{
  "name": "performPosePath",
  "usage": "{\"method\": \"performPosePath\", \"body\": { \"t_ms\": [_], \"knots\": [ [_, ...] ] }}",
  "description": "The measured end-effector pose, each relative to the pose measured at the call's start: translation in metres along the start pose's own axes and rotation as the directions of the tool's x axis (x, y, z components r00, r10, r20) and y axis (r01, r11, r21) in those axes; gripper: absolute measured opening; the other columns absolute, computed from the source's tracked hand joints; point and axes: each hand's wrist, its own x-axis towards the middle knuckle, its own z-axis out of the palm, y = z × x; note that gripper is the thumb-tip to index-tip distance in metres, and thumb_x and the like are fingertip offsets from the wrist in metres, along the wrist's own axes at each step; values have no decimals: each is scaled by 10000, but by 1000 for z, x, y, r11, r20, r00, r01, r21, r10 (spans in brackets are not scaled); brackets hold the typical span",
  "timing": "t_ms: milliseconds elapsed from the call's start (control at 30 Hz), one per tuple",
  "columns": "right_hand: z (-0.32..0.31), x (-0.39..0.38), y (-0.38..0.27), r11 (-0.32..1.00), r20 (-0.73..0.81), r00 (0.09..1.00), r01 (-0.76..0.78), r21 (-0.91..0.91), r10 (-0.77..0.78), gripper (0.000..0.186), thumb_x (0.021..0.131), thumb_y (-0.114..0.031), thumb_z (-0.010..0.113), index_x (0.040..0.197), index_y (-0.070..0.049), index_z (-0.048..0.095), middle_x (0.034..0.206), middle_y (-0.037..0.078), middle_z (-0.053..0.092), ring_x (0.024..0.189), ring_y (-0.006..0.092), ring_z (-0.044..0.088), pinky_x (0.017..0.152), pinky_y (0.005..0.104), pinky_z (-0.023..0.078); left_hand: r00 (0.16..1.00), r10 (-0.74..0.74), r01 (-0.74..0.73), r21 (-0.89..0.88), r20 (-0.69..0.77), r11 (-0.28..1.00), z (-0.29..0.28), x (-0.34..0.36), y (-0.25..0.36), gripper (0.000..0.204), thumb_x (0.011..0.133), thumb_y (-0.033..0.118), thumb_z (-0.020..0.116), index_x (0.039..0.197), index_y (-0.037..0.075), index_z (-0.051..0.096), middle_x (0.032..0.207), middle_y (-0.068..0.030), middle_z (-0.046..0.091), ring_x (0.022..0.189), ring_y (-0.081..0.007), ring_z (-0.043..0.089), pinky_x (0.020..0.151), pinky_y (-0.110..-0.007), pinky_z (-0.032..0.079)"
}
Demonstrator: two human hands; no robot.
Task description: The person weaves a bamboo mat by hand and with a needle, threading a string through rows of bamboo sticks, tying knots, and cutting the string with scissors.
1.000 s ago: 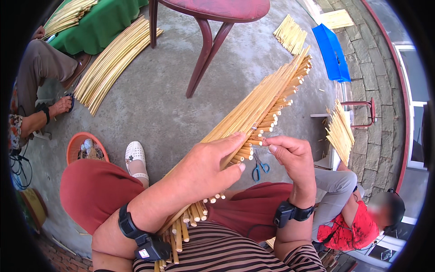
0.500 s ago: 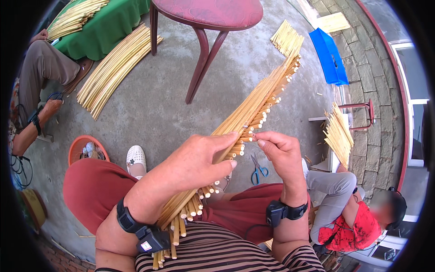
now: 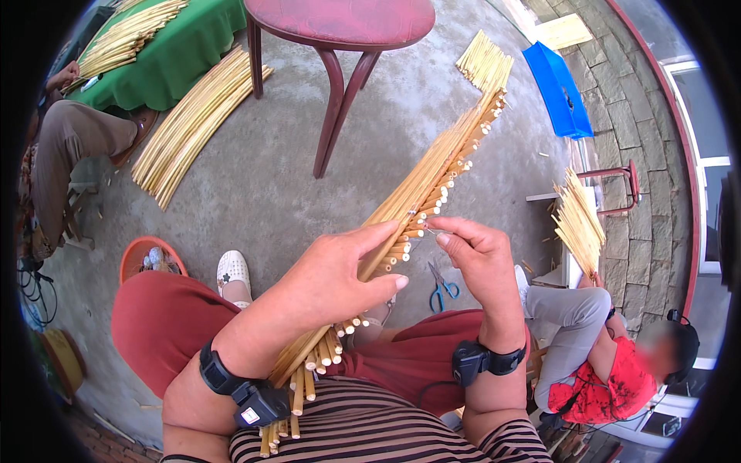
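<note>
A long bundle of pale reeds, bound in a row with their cut ends along its right side, lies diagonally across my lap. My left hand grips it from above, thumb and fingers around the reeds. My right hand pinches a thin thread or wire at the reed ends, near a binding; the thread is too fine to make out clearly. Blue-handled scissors appear on the floor below, just left of that hand.
A red chair stands ahead. Reed piles lie around, also on a green-covered table. An orange bucket is left. A blue crate is right. Co-workers sit either side, one holding reeds.
Both my hands and the reed bundle have shifted slightly left, with the right hand a little higher. The left co-worker's lower hand has left view. The right co-worker's hand has moved at the reeds.
</note>
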Motion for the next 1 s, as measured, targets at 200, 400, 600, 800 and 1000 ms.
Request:
{"method": "performPosePath", "body": {
  "t_ms": [200,400,600,800,1000],
  "knots": [
    [3,0,2,999,-5,1000,29,18,-29,165,910,-19,619,1033,-8,729,894,58,745,815,77,643,728,233,501,999,49,-49,160,8,986,-5,5,0,556,805,226,702,1294,-7,575,800,-233,665,672,-267,686,647,-365,523],
    [7,1,5,995,-64,993,103,19,-101,150,910,-12,615,1010,6,725,926,89,750,869,118,686,772,248,522,985,-134,112,196,104,974,-11,8,16,579,817,60,685,1365,-19,515,1173,-160,685,1076,-137,636,931,-272,488],
    [10,5,2,975,-111,973,191,-114,-203,145,892,-14,625,995,-2,725,910,113,747,824,153,705,744,262,528,989,-117,101,159,94,982,-12,9,12,580,819,46,677,1370,-22,508,1194,-160,674,1094,-155,634,963,-294,488],
    [15,8,-10,959,-125,970,179,-221,-210,128,866,-41,647,967,-25,724,811,156,707,732,180,696,668,294,510,999,-2,-3,138,34,990,-4,10,0,546,808,202,702,1302,6,578,870,-240,677,757,-237,690,715,-333,527],
    [8,8,-15,938,-99,990,57,-341,-96,99,871,-101,641,906,-9,645,721,190,639,687,296,665,628,396,491,999,-9,0,206,46,979,-1,7,12,630,822,230,701,1387,39,495,902,-212,674,774,-209,657,731,-343,517]
  ]
}}
